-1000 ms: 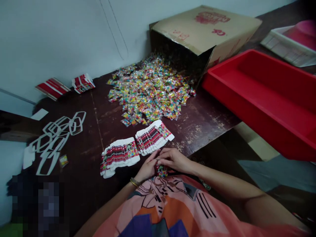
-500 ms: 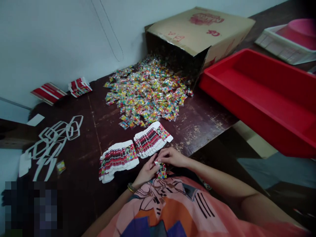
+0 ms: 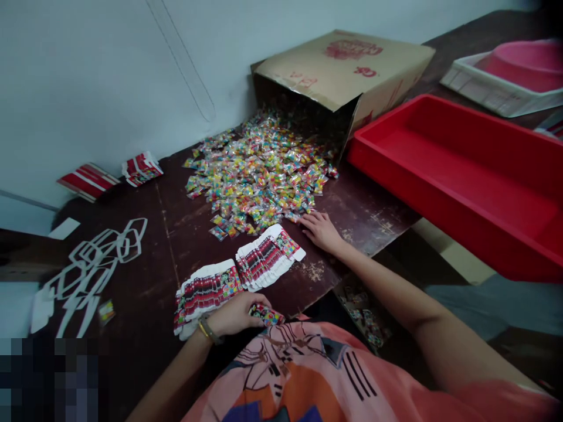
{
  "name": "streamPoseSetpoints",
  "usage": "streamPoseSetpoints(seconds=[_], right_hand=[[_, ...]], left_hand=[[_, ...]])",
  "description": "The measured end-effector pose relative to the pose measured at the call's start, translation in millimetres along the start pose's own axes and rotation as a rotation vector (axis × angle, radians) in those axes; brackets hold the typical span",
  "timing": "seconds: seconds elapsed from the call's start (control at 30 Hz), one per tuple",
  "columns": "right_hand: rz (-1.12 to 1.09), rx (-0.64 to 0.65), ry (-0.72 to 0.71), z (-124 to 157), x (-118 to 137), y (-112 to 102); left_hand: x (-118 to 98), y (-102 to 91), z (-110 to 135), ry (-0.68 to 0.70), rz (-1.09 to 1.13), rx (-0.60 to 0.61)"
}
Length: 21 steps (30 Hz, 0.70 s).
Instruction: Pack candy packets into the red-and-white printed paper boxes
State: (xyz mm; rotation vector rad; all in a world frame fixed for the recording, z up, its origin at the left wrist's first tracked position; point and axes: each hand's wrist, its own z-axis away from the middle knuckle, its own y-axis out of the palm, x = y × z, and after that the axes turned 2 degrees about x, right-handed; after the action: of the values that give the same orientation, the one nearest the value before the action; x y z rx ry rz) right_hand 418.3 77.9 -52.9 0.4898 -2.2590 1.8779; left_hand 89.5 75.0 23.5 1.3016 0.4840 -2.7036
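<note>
My left hand is closed around a small colourful printed candy box, close to my shirt at the table's front edge. My right hand lies low over the table with fingers stretched out, its fingertips at the near right edge of a heap of small clear candy packets. One packet shows just by those fingertips. Between the hands and the heap lie two fanned rows of flat printed boxes, a right row and a left row; the left hand partly covers the left row.
A cardboard carton lies on its side behind the heap, its mouth facing it. To the right stands a red tray, with a white basket beyond. White paper bands and more printed cartons are at left.
My right hand has left the small box and moved forward to the packets. The left hand has shifted left and keeps the box, now tilted onto its side. The view has shifted slightly.
</note>
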Motion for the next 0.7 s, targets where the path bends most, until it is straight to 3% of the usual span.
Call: streamPoseSetpoints(seconds=[0.07,0.2,0.3,0.37,0.43,0.53,0.6,0.7], right_hand=[[0.010,-0.015,0.031,28,2,10],[-0.056,-0.046,0.132,99,35,15],[-0.133,0.028,0.079,137,54,7],[-0.230,0.090,0.009,150,60,0],[-0.390,0.156,-0.033,154,64,-8],[-0.718,0.218,0.044,142,74,-22],[-0.901,0.200,0.143,122,84,-31],[-0.956,0.106,0.197,85,93,-39]], left_hand=[[1,-7.1,5,-0.030,0.089,-0.079],[-1,0.6,-8,-0.059,0.662,-0.353],[-4,16.9,-29,0.015,1.017,-0.423],[-7,28.1,-42,0.084,1.101,-0.451],[-9,37.7,-50,0.121,1.065,-0.453],[-12,48.8,-55,0.094,0.930,-0.407],[-13,54.7,-55,0.073,0.840,-0.351],[-16,61.1,-53,0.077,0.740,-0.220]])
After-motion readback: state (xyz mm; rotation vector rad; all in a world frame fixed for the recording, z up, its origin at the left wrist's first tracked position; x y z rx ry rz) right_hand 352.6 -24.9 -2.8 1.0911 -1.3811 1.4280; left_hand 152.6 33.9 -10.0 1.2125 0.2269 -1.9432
